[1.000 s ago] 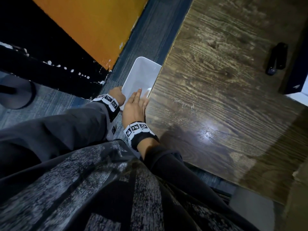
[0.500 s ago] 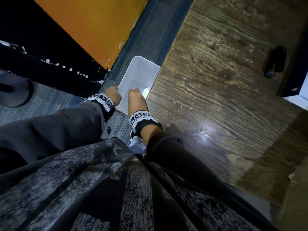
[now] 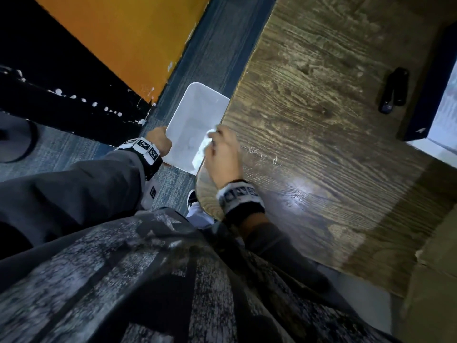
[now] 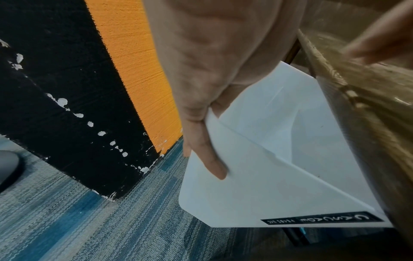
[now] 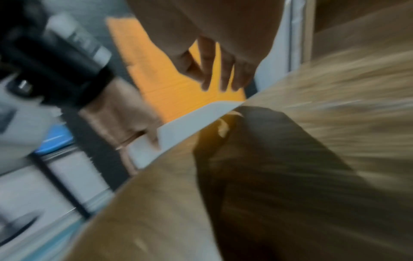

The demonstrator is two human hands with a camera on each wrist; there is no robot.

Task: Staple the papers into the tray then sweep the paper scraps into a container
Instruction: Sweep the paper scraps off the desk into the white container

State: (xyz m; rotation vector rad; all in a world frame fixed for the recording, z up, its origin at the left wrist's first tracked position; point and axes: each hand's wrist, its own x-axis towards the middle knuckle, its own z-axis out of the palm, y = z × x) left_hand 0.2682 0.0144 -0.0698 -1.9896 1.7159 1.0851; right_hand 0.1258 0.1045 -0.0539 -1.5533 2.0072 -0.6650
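A white plastic container (image 3: 195, 115) hangs just below the left edge of the wooden table (image 3: 321, 120). My left hand (image 3: 162, 141) grips its near rim, and in the left wrist view the thumb (image 4: 208, 159) lies on the container's (image 4: 257, 185) outer wall. My right hand (image 3: 223, 154) lies on the table edge right beside the container. In the blurred right wrist view the right hand's fingers (image 5: 221, 74) are straight and point down over the edge. White paper scraps (image 3: 201, 148) show in the container under those fingertips.
A black stapler (image 3: 393, 92) lies at the table's far right, next to a dark blue tray (image 3: 420, 125) with white paper in it. An orange and black wall panel (image 3: 123, 45) stands left of the blue carpet (image 3: 210, 58). A chair base (image 3: 14, 142) is at far left.
My right hand was over the container with fingers flat, then curled, and has now drawn back to the right onto the table edge. The left hand keeps its hold on the container.
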